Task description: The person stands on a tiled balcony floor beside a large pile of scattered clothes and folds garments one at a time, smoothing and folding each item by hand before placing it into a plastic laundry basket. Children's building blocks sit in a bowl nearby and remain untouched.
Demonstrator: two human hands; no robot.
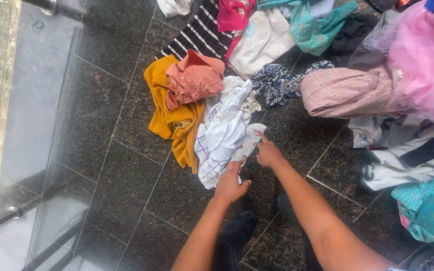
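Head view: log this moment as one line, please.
left hand: gripping white checked garment | right hand: pinching its edge | beside: mustard knit top, salmon shirt | surface: dark tiled floor

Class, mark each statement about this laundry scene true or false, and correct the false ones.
1. Both hands touch the white cloth. True: left hand and right hand are on its lower edge.
2. The mustard top lies right of the white cloth. False: it lies to the left.
3. A salmon shirt rests on the mustard top. True.
4. The floor is wooden. False: dark speckled tiles.
5. The pink tulle is in the left hand. False: it lies apart, far right.
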